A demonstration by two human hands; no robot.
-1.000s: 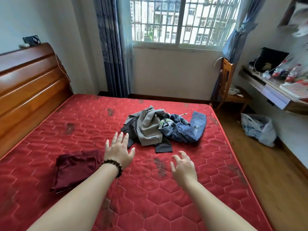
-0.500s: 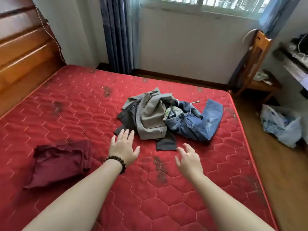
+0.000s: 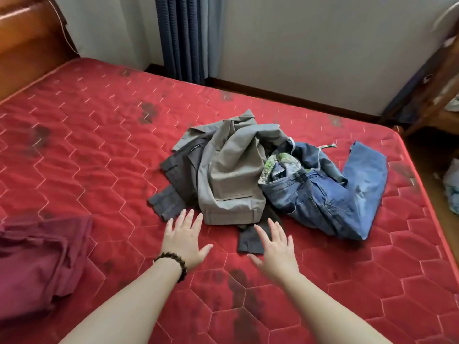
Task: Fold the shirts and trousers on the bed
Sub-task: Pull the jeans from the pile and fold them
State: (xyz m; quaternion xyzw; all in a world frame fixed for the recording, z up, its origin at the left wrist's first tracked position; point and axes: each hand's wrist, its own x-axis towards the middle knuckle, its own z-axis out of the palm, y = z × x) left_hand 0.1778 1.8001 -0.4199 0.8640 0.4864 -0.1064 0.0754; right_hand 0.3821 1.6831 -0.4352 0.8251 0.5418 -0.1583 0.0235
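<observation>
Unfolded heap at mid-mattress: light grey trousers (image 3: 231,180) draped uppermost, crumpled, over a dark grey garment (image 3: 183,177) spread flat beneath; blue jeans (image 3: 340,192) bunched against their right side, one leg bent toward the bed edge. Folded maroon garment (image 3: 37,264) lies well apart, at left.

Quick headcount: four pieces of clothing on one bed, two hands.

The heap mid-bed has three garments tangled together: one light grey garment (image 3: 231,175) on top, one dark grey garment (image 3: 178,180) under it, and one pair of blue jeans (image 3: 347,192) with a single scrap of green patterned fabric (image 3: 278,162) poking out at the waist. One folded maroon garment (image 3: 37,264) sits apart at the left edge. One left hand (image 3: 185,240) with one bead bracelet (image 3: 175,263), one right hand (image 3: 277,252). One red mattress (image 3: 99,145), one wooden headboard (image 3: 27,45), one blue curtain (image 3: 183,38).
</observation>
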